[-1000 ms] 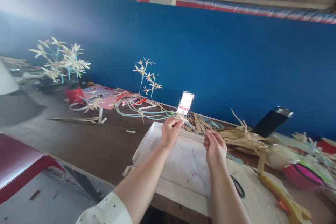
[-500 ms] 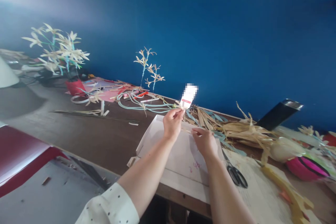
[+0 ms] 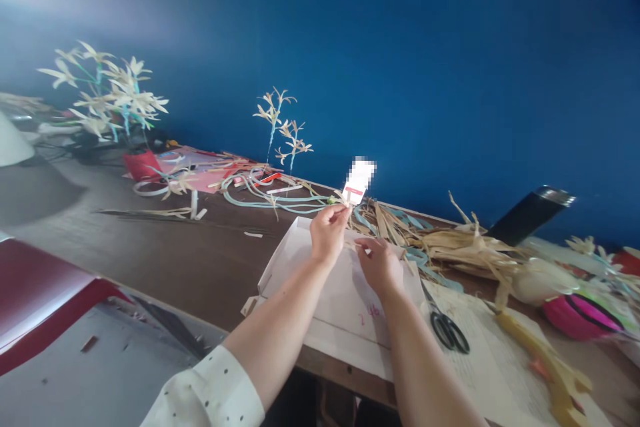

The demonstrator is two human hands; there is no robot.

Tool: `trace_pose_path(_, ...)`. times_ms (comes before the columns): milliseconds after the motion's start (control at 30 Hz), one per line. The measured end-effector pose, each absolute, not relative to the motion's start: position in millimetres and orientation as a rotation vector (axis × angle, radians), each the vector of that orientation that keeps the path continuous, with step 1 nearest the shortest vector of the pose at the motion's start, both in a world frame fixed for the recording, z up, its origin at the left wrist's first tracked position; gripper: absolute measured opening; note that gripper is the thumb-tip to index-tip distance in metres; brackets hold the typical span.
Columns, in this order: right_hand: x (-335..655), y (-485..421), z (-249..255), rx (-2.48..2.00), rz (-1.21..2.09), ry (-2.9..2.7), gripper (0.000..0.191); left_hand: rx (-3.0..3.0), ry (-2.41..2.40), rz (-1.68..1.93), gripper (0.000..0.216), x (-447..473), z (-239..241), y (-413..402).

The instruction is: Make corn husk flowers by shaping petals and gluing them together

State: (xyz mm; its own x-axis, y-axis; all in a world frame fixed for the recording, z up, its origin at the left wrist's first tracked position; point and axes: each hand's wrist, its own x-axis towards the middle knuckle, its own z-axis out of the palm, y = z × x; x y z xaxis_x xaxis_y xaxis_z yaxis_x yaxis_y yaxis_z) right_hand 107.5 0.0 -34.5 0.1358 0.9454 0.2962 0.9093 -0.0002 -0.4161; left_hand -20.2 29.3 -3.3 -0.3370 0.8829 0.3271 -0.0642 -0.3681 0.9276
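My left hand is raised over the back of a white cardboard box. Its thumb and fingers pinch a small pale husk flower, whose petals show at the fingertips. Lower and to the right, my right hand is just above the box top, fingers bent and thumb against them. A thin pale strip lies by its fingertips; whether they grip it I cannot make out. Directly behind my left hand a lit phone leans upright, its screen partly blurred.
Black-handled scissors lie right of the box, on printed paper. Dried husks, a dark flask and a pink pouch are at the right. Pale blue cords, husk-flower stems and a red pot stand leftward.
My right hand has moved slightly left and up across the box, towards my left hand. My left hand keeps its pinch in nearly the same place.
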Motion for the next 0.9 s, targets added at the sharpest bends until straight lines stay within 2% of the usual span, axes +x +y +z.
trace_pose_path(333,117.9,-2.4,-33.4,-2.182,0.098,-1.728,0.024,1.192,1.177,1.729,0.028,-20.0,-2.0,29.5)
trace_pose_path(500,122.5,-1.5,-34.4,-2.12,0.154,-1.697,0.022,1.211,1.171,1.728,0.027,-19.6,-2.4,28.4)
trace_pose_path(633,127.8,-0.6,-27.0,-1.831,0.439,-1.443,0.021,1.227,1.198,1.713,0.029,-20.2,-3.3,28.8)
trace_pose_path(800,130.7,-2.7,-19.7,-1.354,0.972,-0.97,0.032,1.244,1.189,1.694,0.03,-20.6,-2.0,28.1)
trace_pose_path(900,128.7,-4.4,-16.9,-1.113,1.133,-0.877,0.03,1.259,1.165,1.653,0.031,-19.6,-1.7,26.9)
